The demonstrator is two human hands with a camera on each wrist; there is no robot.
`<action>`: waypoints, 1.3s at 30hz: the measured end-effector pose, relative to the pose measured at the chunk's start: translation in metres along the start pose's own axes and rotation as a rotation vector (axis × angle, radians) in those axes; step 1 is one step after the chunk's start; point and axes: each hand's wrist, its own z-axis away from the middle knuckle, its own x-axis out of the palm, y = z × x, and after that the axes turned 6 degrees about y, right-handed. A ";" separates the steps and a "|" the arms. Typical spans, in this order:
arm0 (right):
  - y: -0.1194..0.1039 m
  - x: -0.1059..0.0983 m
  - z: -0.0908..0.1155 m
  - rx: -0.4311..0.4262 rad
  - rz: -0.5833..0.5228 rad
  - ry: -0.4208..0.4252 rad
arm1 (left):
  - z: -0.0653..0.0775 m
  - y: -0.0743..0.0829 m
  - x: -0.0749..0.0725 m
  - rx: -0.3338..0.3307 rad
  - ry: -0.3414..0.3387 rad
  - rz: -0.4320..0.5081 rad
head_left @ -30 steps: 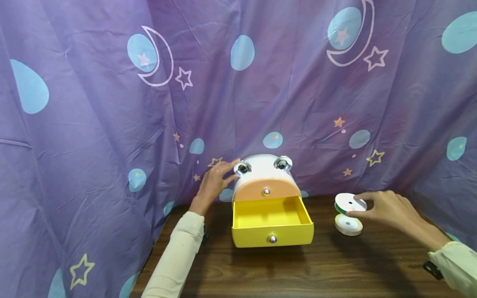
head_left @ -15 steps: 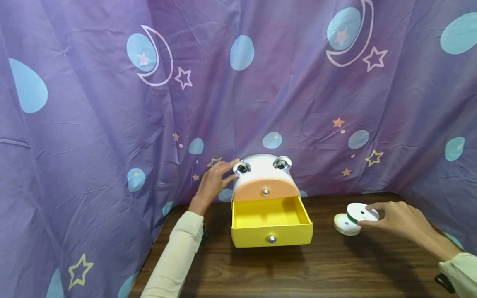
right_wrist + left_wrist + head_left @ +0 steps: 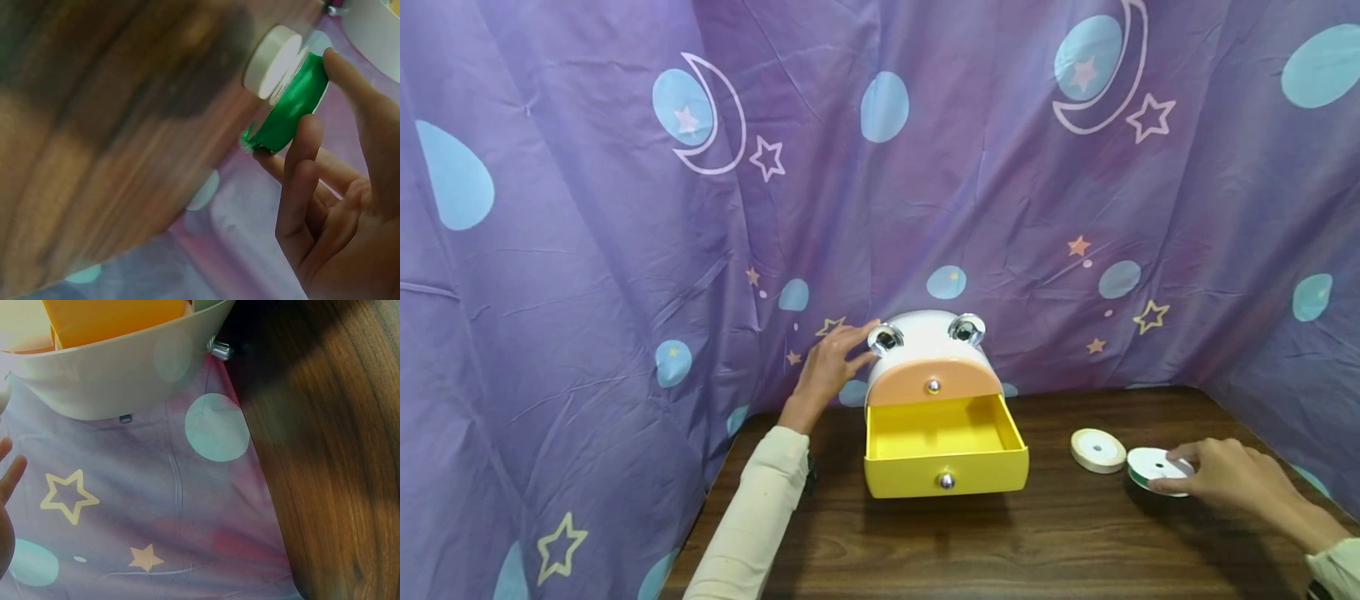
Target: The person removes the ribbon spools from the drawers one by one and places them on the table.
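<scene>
Grip of the right hand (image 3: pixel 1231 477): fingers and thumb pinch the green ribbon spool (image 3: pixel 1147 467) at the right of the table (image 3: pixel 985 550), just beside the cream roll (image 3: pixel 1097 450). A sideways drift could knock the roll; a loosened pinch could let the frayed ribbon end (image 3: pixel 247 141) unwind. Stray pressure from the left hand (image 3: pixel 829 363), fingers extended beside the cabinet (image 3: pixel 925 333), could shift it.

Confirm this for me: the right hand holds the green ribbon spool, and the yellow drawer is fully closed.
Not quite: the yellow drawer is pulled open, as the head view shows. The right hand does hold the green ribbon spool.
</scene>
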 end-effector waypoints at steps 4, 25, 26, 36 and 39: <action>0.000 0.009 0.005 0.012 -0.039 -0.041 | 0.001 -0.001 0.000 -0.004 0.012 -0.001; -0.011 0.046 0.010 0.021 -0.076 -0.022 | 0.001 -0.002 0.003 0.000 0.018 0.023; -0.011 0.046 0.009 0.022 -0.073 -0.026 | 0.001 -0.002 0.003 0.000 0.018 0.023; -0.008 0.050 0.009 0.017 -0.062 -0.012 | 0.001 -0.001 0.002 -0.001 0.022 0.014; -0.007 0.052 0.009 -0.006 -0.051 0.013 | 0.001 0.000 0.002 -0.008 0.021 0.002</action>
